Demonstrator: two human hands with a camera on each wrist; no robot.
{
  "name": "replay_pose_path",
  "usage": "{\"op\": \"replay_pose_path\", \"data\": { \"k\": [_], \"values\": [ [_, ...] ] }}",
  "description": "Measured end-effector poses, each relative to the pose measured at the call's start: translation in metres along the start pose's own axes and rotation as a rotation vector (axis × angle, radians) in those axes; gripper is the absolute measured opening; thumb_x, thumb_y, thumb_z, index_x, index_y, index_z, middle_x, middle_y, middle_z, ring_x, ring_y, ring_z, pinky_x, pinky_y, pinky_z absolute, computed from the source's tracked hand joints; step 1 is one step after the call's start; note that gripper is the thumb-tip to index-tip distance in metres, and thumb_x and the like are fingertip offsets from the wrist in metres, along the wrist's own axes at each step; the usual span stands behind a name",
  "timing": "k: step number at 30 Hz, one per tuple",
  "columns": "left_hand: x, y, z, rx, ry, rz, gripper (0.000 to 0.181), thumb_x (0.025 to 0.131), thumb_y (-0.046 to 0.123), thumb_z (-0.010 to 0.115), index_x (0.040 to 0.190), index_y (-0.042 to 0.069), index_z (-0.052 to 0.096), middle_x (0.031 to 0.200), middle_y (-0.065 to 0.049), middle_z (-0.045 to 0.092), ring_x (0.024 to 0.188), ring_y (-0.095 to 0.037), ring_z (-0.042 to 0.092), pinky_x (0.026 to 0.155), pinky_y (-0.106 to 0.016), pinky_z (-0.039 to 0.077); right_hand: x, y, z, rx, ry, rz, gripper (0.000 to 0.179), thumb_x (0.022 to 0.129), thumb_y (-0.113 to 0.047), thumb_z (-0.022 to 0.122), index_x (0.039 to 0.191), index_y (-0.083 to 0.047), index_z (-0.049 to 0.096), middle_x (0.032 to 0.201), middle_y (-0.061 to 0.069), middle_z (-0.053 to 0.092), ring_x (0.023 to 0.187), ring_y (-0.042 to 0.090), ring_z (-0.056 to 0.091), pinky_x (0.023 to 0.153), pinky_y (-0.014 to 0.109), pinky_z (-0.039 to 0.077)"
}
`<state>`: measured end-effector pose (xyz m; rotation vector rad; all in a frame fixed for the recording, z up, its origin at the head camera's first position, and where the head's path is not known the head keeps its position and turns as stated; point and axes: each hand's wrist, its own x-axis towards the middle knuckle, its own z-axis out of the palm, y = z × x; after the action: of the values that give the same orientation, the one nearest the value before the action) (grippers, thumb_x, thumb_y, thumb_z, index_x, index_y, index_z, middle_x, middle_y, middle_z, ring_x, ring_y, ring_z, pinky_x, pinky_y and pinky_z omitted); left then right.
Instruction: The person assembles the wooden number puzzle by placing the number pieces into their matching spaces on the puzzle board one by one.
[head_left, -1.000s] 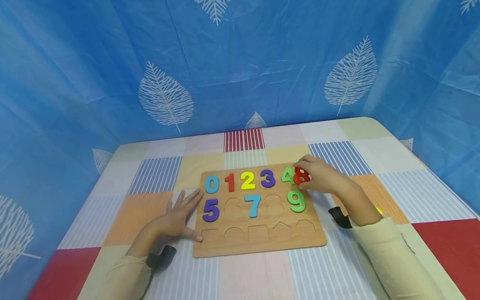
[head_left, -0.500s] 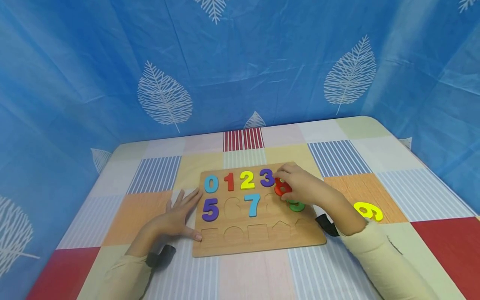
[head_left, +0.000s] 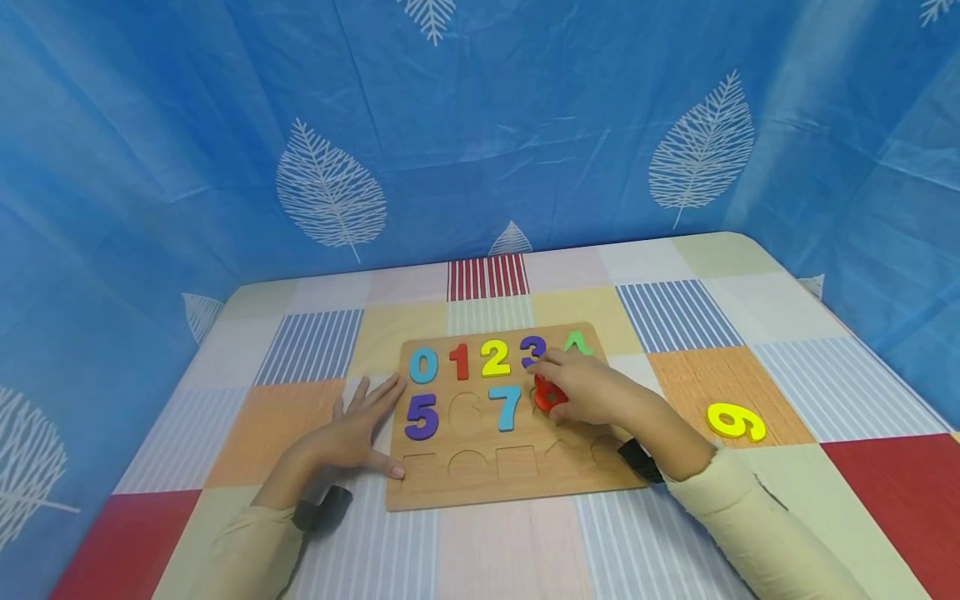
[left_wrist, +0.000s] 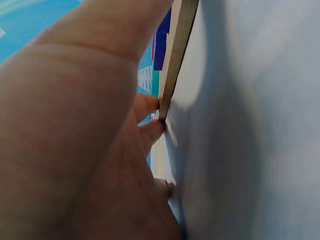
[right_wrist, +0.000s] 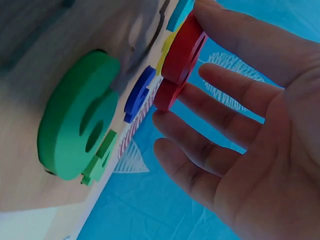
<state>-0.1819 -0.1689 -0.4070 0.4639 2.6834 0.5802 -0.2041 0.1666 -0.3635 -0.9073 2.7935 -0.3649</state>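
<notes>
My right hand (head_left: 596,390) pinches a red number 8 (head_left: 550,394) between thumb and fingers, over the middle row of the wooden puzzle board (head_left: 465,493). In the right wrist view the red 8 (right_wrist: 182,50) stands close over the board, with the green 9 (right_wrist: 75,120) beside it. My left hand (head_left: 352,437) lies with spread fingers along the board's left edge, the thumb at its lower corner. The left wrist view shows fingertips (left_wrist: 152,131) touching the board's edge (left_wrist: 176,62). Seated near the 8 are a light blue 7 (head_left: 505,408) and a purple 3 (head_left: 533,348).
A yellow number (head_left: 735,422), a 6 or 9 shape, lies on the patchwork cloth right of the board. Blue 0 (head_left: 423,365), red 1 (head_left: 460,362), yellow 2 (head_left: 495,360) and purple 5 (head_left: 422,417) sit in the board. A blue curtain (head_left: 480,125) hangs behind.
My right hand has carried the red 8 leftward and toward me, from beside the green 4 to the middle row. The yellow number has come into full view. My left hand stays put.
</notes>
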Motion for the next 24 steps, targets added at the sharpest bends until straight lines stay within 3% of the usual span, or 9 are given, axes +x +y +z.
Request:
{"op": "replay_pose_path", "data": {
  "k": [10, 24],
  "values": [
    [0.002, 0.0, 0.0, 0.01, 0.002, -0.004, 0.122, 0.054, 0.058, 0.077, 0.148, 0.014, 0.012, 0.155, -0.01, 0.005, 0.136, -0.045, -0.014, 0.099, -0.07, -0.012, 0.002, -0.003, 0.006, -0.045, -0.037, -0.021, 0.06, 0.075, -0.023, 0.074, 0.128, -0.007, 0.051, 0.126, 0.012, 0.052, 0.117, 0.031, 0.049, 0.097, 0.045, 0.043],
    [0.001, -0.001, 0.0, -0.004, 0.002, 0.008, 0.122, 0.055, 0.057, 0.077, 0.147, 0.013, 0.012, 0.155, -0.011, 0.005, 0.136, -0.046, -0.014, 0.098, -0.07, -0.012, 0.006, -0.002, 0.011, -0.041, -0.059, -0.021, 0.059, 0.076, -0.02, 0.074, 0.129, -0.008, 0.05, 0.124, 0.01, 0.053, 0.115, 0.032, 0.05, 0.096, 0.045, 0.043]
  ]
}}
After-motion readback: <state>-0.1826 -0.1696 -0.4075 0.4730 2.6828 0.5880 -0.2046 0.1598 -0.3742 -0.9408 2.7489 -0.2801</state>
